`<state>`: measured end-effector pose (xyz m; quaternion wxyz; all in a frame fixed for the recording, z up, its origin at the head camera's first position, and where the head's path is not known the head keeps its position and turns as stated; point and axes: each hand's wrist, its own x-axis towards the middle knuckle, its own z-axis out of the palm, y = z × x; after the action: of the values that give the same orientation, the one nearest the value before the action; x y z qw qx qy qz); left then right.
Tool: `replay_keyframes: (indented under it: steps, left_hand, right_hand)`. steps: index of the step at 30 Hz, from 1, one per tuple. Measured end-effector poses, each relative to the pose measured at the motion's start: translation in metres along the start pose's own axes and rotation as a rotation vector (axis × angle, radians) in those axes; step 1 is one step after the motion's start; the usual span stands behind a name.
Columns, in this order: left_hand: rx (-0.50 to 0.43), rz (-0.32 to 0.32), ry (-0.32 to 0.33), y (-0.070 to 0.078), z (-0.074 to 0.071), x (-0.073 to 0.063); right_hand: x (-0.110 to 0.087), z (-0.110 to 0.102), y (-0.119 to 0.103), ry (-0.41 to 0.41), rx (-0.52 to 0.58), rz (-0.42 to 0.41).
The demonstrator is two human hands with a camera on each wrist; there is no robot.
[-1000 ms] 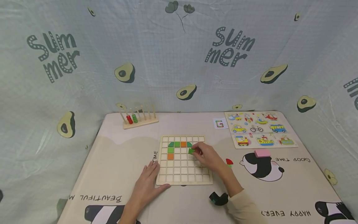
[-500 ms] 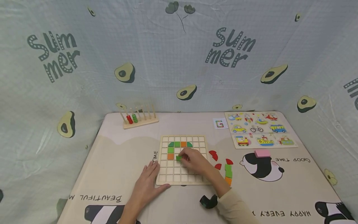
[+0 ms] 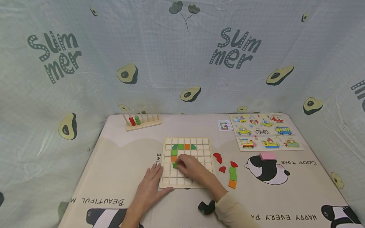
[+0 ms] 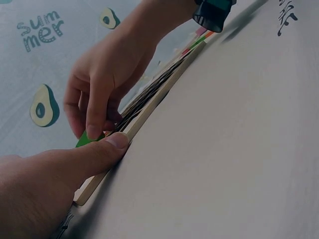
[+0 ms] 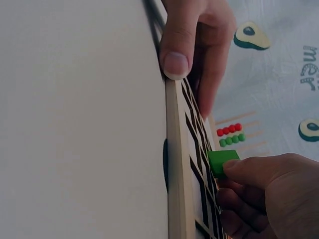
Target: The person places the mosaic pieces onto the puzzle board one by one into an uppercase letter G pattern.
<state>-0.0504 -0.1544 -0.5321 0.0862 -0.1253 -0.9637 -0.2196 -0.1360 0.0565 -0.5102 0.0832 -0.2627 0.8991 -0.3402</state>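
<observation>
In the head view, the right hand pinches a green block at the grid board, just beside an orange block. The left hand rests by a board's corner — thumb and fingers apart. In the left wrist view, its thumb touches the board's edge. In the right wrist view, the green block is tilted — fully seated or not, I cannot tell.

block: green | board: pale wood, gridded | backdrop: avocado-printed, seemingly grey-blue
</observation>
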Motion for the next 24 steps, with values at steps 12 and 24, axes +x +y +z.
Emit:
replay_keyframes:
  steps: [12, 24]
  left_hand:
    - [0.001, -0.006, -0.024, 0.0002, -0.0019, 0.0005]
    - [-0.006, -0.015, -0.035, -0.0007, -0.0006, 0.0012]
  right_hand:
    - [0.0043, 0.0084, -0.0025, 0.018, -0.069, -0.026]
    - [0.0037, 0.0090, -0.0016, 0.023, -0.118, -0.038]
